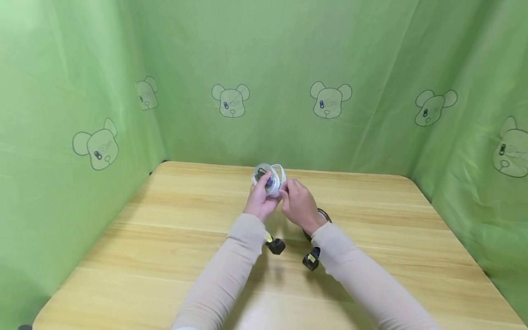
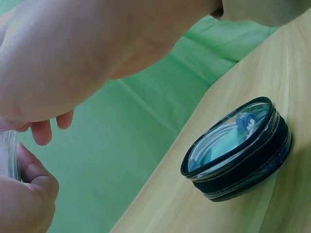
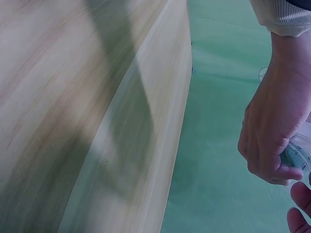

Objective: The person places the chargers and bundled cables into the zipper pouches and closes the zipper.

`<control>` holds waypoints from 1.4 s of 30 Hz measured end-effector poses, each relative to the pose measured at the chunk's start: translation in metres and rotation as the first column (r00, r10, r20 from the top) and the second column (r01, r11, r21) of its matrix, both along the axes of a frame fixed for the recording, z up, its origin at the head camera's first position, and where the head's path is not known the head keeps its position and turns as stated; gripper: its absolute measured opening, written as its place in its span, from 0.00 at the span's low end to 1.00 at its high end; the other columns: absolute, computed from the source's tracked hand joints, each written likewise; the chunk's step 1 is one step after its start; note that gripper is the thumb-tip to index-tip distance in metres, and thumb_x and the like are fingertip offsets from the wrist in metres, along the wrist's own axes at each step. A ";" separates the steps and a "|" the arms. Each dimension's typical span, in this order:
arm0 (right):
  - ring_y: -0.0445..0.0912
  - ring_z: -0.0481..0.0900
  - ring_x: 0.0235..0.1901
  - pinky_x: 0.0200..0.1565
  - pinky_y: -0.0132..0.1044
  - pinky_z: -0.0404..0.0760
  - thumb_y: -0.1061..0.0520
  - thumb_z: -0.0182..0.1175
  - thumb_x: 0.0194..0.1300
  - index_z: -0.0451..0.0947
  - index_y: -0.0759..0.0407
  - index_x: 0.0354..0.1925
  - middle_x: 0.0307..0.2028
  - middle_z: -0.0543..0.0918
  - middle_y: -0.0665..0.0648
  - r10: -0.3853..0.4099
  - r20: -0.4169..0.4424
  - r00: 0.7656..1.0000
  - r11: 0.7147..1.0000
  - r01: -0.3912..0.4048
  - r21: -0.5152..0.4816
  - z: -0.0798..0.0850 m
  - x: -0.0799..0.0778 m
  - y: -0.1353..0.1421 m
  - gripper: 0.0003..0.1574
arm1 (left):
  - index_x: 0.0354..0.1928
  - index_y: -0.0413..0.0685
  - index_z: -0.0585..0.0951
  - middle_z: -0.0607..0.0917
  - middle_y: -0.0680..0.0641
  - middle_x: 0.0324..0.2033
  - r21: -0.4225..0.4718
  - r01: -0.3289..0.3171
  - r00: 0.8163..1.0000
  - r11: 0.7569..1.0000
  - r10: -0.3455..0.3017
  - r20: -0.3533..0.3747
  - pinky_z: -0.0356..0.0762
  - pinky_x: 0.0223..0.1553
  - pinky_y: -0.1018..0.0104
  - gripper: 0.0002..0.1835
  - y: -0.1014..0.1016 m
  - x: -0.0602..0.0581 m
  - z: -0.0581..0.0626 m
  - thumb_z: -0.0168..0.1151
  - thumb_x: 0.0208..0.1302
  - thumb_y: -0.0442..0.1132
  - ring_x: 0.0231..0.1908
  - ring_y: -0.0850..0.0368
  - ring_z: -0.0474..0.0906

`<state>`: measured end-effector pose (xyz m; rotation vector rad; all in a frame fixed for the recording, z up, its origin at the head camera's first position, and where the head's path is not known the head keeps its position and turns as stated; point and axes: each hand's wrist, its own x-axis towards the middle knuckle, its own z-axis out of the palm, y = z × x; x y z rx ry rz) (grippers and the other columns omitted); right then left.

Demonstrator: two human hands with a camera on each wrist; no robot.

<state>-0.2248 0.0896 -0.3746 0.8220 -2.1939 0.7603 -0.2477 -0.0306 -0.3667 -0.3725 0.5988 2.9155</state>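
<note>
My left hand (image 1: 262, 197) holds a small round clear case (image 1: 277, 189) with white rims, its thumb across the front face. Dark green and blue contents show through the clear side. The fingers of my right hand (image 1: 300, 204) are curled at the case's right edge, thumb and forefinger at the rim. In the left wrist view the right hand (image 2: 87, 63) reaches in from above, and the left hand (image 2: 26, 204) grips the clear edge below. The right wrist view shows the left hand (image 3: 274, 121) round the case, with my right fingertips (image 3: 300, 194) close by.
A black-rimmed clear zip case (image 2: 238, 150) with a coiled white cable inside lies on the wooden table (image 1: 173, 256), mostly hidden beneath my right wrist in the head view. Green curtains (image 1: 280, 50) with bear-head outlines surround the table's far side and both flanks.
</note>
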 end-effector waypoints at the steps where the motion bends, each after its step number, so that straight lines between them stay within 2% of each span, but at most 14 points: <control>1: 0.50 0.73 0.24 0.27 0.42 0.80 0.70 0.60 0.57 0.71 0.67 0.33 0.26 0.74 0.59 -0.001 -0.003 1.000 1.000 0.001 -0.003 0.000 0.000 0.000 0.07 | 0.69 0.56 0.57 0.68 0.40 0.63 -0.005 0.001 1.000 1.000 -0.001 0.000 0.72 0.60 0.52 0.33 0.000 0.000 0.000 0.60 0.66 0.35 0.62 0.44 0.67; 13: 0.51 0.73 0.24 0.27 0.42 0.79 0.70 0.60 0.58 0.71 0.68 0.33 0.26 0.74 0.60 -0.029 0.048 0.998 0.999 0.030 -0.023 0.001 -0.001 0.003 0.06 | 0.68 0.51 0.63 0.73 0.42 0.60 -0.064 0.003 1.000 0.998 -0.004 -0.019 0.74 0.57 0.59 0.28 -0.001 0.001 -0.003 0.58 0.68 0.35 0.61 0.46 0.69; 23: 0.51 0.73 0.24 0.27 0.42 0.79 0.70 0.60 0.57 0.72 0.69 0.33 0.26 0.74 0.61 -0.028 0.033 0.999 0.999 0.028 -0.020 0.004 -0.003 0.006 0.06 | 0.68 0.52 0.63 0.73 0.42 0.60 -0.057 0.004 1.000 0.998 -0.005 -0.018 0.74 0.57 0.60 0.29 -0.001 0.002 -0.004 0.59 0.67 0.33 0.61 0.45 0.69; 36: 0.51 0.72 0.24 0.27 0.43 0.79 0.70 0.59 0.57 0.71 0.69 0.33 0.26 0.74 0.60 -0.042 0.075 0.996 0.999 0.044 -0.023 0.006 -0.004 0.009 0.05 | 0.68 0.52 0.63 0.72 0.41 0.60 -0.115 0.045 0.998 0.992 -0.050 -0.041 0.77 0.51 0.64 0.29 -0.002 0.007 -0.007 0.58 0.67 0.33 0.65 0.44 0.64; 42: 0.51 0.73 0.25 0.27 0.41 0.79 0.70 0.59 0.59 0.71 0.69 0.33 0.27 0.74 0.61 -0.048 0.107 0.993 0.998 0.051 -0.023 0.009 -0.005 0.010 0.05 | 0.69 0.52 0.62 0.71 0.40 0.62 -0.134 0.042 0.997 0.990 -0.050 -0.056 0.78 0.49 0.65 0.30 -0.003 0.008 -0.007 0.58 0.66 0.33 0.62 0.45 0.67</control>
